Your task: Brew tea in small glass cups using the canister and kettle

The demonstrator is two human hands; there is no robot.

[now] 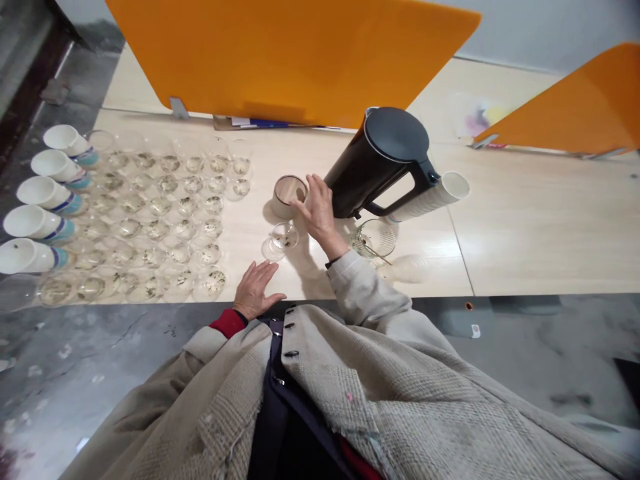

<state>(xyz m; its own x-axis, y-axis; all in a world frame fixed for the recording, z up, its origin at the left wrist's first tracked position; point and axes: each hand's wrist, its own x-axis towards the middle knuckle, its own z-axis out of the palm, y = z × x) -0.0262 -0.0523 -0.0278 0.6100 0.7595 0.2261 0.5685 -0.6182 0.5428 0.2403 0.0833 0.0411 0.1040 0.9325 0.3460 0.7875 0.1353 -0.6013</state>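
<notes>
Near the middle of the frame, the right hand (320,208) is opening its fingers wide beside a small round jar (286,208), its thumb overlapping the jar's right rim and its palm closing on nothing; whether the thumb is touching or merely hovering, I cannot tell. The left hand (254,291) is lying flat and spread at the worktop (540,227)'s front edge, lower centre, holding nothing visible. Just below the jar a small clear cup (285,237) with dark bits in it is standing, well back from that edge. A bare strip of worktop is running between the jar and the rows of clear cups (165,228) at left, while on the other side the black kettle (373,157) is crowding the right hand closely. A ribbed glass (376,239) with a thin stick is sitting below the kettle, the right sleeve (367,287) partly covering it. The orange divider (300,57) is bounding the back and running out of the frame at the top. The kettle's handle is partly hiding a stack of paper cups (453,188), and five paper cups (43,191) are lining the far left, the lowest meeting the frame's edge. Glare and overlapping rims are blurring the clear cups, and the jar's contents are remaining hard to make out
</notes>
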